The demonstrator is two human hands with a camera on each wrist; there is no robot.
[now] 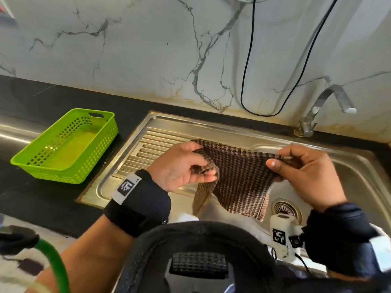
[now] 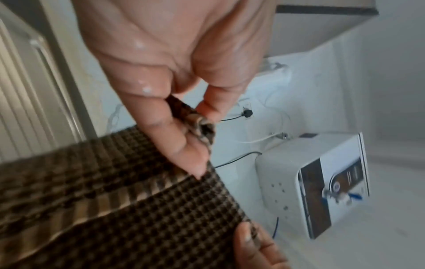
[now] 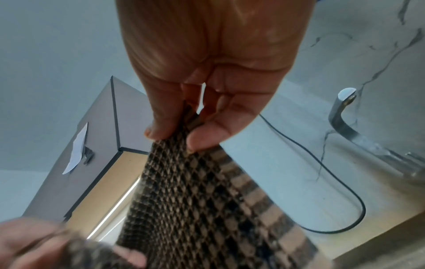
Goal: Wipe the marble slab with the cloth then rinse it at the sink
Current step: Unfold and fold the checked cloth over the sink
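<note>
At centre frame, the left hand (image 1: 182, 166) and right hand (image 1: 306, 172) each pinched an upper edge of the checked cloth (image 1: 239, 178). It hung spread above the sink (image 1: 349, 166).

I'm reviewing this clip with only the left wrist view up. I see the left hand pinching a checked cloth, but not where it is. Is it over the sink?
Observer: Yes. In the head view the cloth hangs spread over the sink basin, left hand on one top corner.
Operator: Whose thumb is at the bottom of my frame?
Observer: The right hand; it pinches the opposite top corner.
Operator: Is water running?
Observer: No stream shows at the faucet spout, which stands behind and to the right of the cloth.
Operator: Anything on the counter?
Observer: A green basket sits left of the drainboard.
</note>
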